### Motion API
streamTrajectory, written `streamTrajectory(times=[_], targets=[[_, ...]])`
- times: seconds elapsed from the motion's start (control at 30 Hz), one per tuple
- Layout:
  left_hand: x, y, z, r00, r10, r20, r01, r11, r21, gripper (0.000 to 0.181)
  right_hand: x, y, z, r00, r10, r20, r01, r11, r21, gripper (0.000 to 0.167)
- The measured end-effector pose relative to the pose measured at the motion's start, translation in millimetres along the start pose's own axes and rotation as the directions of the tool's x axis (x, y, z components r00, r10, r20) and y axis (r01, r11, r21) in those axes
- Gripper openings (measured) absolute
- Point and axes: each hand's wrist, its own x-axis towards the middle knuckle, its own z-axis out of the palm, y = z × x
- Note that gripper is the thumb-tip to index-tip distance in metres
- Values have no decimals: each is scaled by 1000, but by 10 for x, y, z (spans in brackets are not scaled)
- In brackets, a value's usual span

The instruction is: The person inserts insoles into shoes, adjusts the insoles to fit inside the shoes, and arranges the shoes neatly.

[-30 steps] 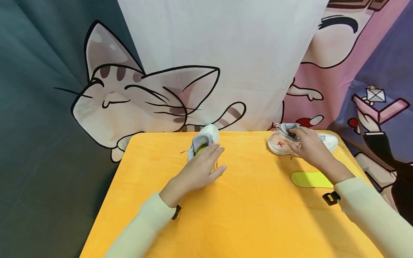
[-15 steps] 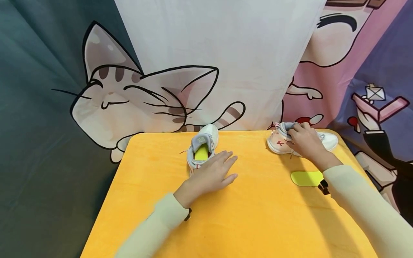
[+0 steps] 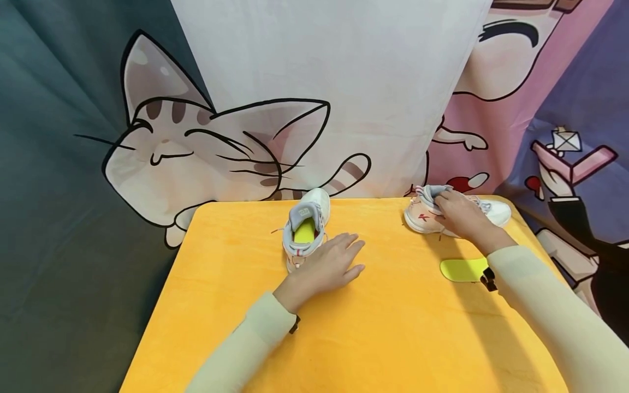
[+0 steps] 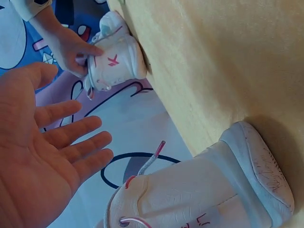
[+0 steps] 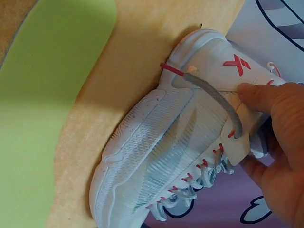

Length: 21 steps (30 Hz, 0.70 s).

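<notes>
In the head view, my right hand (image 3: 464,216) grips the collar of a white and pinkish sneaker (image 3: 421,216) at the table's back right. The right wrist view shows the thumb on this sneaker's (image 5: 175,128) outer side, fingers reaching into the opening. A yellow-green insole (image 3: 461,270) lies flat in front of it, partly hidden by my sleeve. The matching sneaker (image 3: 319,203) stands at the back middle, toe away, with a yellow-green insole (image 3: 304,232) inside. My left hand (image 3: 326,266) hovers by its heel, fingers spread and holding nothing, palm (image 4: 38,156) bare.
Both sneakers and the loose insole are on a yellow-covered table (image 3: 373,327). A cloth backdrop (image 3: 354,82) with cartoon prints hangs right behind its back edge. Loose shoelaces stick out from the sneakers, such as a grey lace (image 5: 216,97) with a red tip.
My left hand has drawn back to the right from the middle sneaker's opening, uncovering the insole inside. My right hand has closed on the right sneaker's collar.
</notes>
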Motion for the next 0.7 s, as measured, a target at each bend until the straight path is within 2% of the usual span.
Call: streamTrajectory(times=[0.13,0.3,0.43,0.57,0.7], targets=[[26,-6,6,999,-25,21,25,999,-23,57,16,-2,-8,999,12,41,-12,1000,7,28],[67,2,27,999,-39,36,41,998,-53,59,-37,-6,16,1000,-5,-2,5,1000,-8,23],[100,1,43,998,-57,25,59,996,-62,59,-122,-56,6,999,-27,-37,26,999,-28,19],[124,-5,40,997,-75,8,76,994,-78,57,-178,-179,-38,994,-76,-73,74,997,-38,23],[145,-11,28,994,-112,3,111,985,-134,56,-201,-378,-103,982,-165,-96,159,985,-60,30]])
